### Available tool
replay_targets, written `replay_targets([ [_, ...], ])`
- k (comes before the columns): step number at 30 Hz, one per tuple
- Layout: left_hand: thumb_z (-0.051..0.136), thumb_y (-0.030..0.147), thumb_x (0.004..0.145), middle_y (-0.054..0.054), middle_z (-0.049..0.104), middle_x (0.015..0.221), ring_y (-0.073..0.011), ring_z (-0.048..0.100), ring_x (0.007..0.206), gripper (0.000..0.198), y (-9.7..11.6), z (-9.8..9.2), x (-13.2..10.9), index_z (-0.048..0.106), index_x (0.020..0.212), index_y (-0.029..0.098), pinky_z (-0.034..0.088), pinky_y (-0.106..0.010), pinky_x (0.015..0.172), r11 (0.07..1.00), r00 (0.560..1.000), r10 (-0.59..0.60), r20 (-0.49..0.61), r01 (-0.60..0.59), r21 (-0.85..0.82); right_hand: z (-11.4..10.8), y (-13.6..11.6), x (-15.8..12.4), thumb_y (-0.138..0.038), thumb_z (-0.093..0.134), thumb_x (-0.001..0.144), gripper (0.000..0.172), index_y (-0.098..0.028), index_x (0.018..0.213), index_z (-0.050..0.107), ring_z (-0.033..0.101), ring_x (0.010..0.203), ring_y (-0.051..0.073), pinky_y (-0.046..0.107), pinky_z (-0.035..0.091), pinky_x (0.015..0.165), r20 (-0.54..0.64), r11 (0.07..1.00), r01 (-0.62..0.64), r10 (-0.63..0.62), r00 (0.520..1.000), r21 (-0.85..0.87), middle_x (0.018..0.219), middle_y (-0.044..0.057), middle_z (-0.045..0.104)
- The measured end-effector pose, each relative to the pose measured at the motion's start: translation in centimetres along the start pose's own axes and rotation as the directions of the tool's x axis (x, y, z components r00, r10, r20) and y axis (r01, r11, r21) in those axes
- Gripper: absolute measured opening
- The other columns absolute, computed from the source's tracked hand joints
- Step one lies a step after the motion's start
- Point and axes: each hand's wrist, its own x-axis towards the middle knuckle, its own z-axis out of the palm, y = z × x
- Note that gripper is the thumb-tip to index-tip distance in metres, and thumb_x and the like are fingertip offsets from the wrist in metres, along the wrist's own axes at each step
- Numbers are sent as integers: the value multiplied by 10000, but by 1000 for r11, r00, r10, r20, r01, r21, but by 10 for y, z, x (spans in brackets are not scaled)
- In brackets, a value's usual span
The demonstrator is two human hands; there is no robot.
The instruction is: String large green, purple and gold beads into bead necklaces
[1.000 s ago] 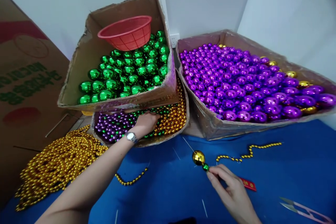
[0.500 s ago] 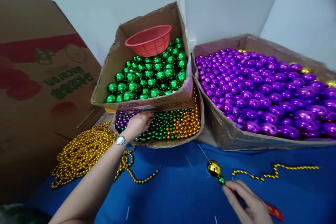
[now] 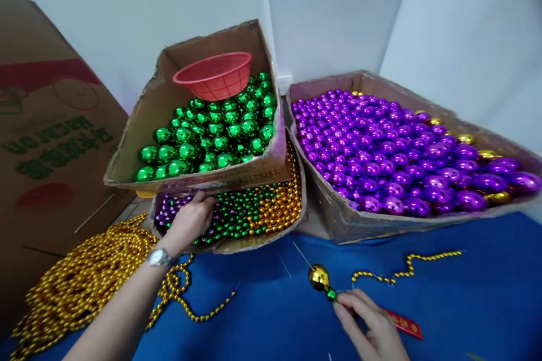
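My left hand (image 3: 193, 219), with a watch at the wrist, is over the low box of small beads (image 3: 237, 211), where purple, green and gold lie side by side. It is on the purple and green side, fingers curled together; whatever is in them is hidden. Between thumb and fingers, my right hand (image 3: 367, 318) pinches a small green bead (image 3: 331, 294). A large gold bead (image 3: 318, 277) sits right beyond it, and a thin needle-like strand (image 3: 302, 254) sticks out from the gold one.
Above the bead box stands a carton of large green beads (image 3: 186, 152) with a red basket (image 3: 214, 76). Purple beads (image 3: 393, 152) fill a carton at right. Gold bead strings (image 3: 88, 276) are heaped at left; a short gold strand (image 3: 409, 271) and red strip (image 3: 404, 324) lie on blue cloth (image 3: 262, 316).
The view has swung right, so everything appears further left. My left hand stays in the small-bead box, and my right hand keeps its pinch on the green bead.
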Motion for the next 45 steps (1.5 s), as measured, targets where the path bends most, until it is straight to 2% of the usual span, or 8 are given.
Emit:
replay_targets([
  [2, 463, 315, 882, -138, 640, 1053, -232, 650, 854, 313, 29, -9, -6, 628, 1083, 140, 524, -334, 738, 936, 998, -59, -31, 44, -350, -1, -3, 1, -312, 467, 950, 165, -240, 932, 615, 634, 732, 131, 156, 477, 617, 18, 1000, -6, 6, 1000, -8, 823, 8, 623],
  [5, 536, 356, 874, -101, 679, 1020, -205, 658, 895, 328, 81, -13, -16, 613, 1132, 169, 534, -309, 784, 310, 982, -78, 174, 189, -932, -1, -9, 2, -294, 462, 954, 157, -241, 908, 602, 628, 736, 128, 165, 471, 643, 20, 1000, 28, -28, 999, 0, 828, 5, 617],
  [8, 616, 297, 842, -89, 687, 985, -161, 659, 851, 255, 121, -7, -23, 653, 1049, 152, 533, -255, 766, -135, 954, -17, 298, 293, -947, -1, -13, 2, -263, 465, 954, 142, -242, 907, 597, 620, 755, 130, 182, 461, 677, -4, 997, 77, -77, 997, 12, 842, 7, 613],
  [14, 694, 236, 789, -60, 684, 894, -131, 658, 778, 203, 146, 0, -26, 665, 963, 135, 536, -212, 706, -350, 918, 36, 395, 381, -856, -3, -13, 1, -213, 475, 947, 133, -248, 988, 597, 610, 754, 133, 203, 452, 678, -45, 995, 99, -98, 994, 13, 855, 7, 611],
  [23, 755, 230, 725, -15, 676, 809, -128, 668, 756, 203, 150, 0, -29, 661, 889, 155, 528, -207, 676, -392, 893, 37, 448, 425, -816, -3, -14, 2, -217, 457, 952, 164, -227, 1009, 611, 612, 774, 152, 227, 464, 691, -25, 995, 101, -100, 995, 11, 861, 32, 617],
  [32, 737, 222, 736, -36, 678, 790, -112, 629, 700, 207, 149, 0, -32, 663, 909, 136, 499, -211, 660, -216, 935, 23, 354, 351, -911, -4, -12, 0, -191, 453, 948, 161, -230, 1004, 599, 605, 741, 155, 232, 468, 661, -31, 991, 133, -133, 991, -16, 838, 30, 613],
  [41, 629, 280, 813, -73, 638, 936, -183, 592, 862, 172, 139, -12, -34, 698, 930, 174, 472, -294, 778, 378, 979, 161, 125, 56, -924, -7, -12, 1, -199, 428, 957, 200, -223, 1030, 612, 612, 748, 157, 235, 481, 663, -32, 986, 157, -159, 987, -59, 839, 39, 616],
  [45, 595, 284, 834, -74, 630, 942, -184, 593, 859, 175, 138, -8, -36, 689, 947, 190, 475, -297, 769, 435, 977, 188, 100, 9, -901, -8, -13, -1, -212, 417, 959, 215, -222, 1025, 621, 600, 699, 154, 234, 470, 621, -59, 986, 151, -155, 986, -74, 805, 37, 599],
])
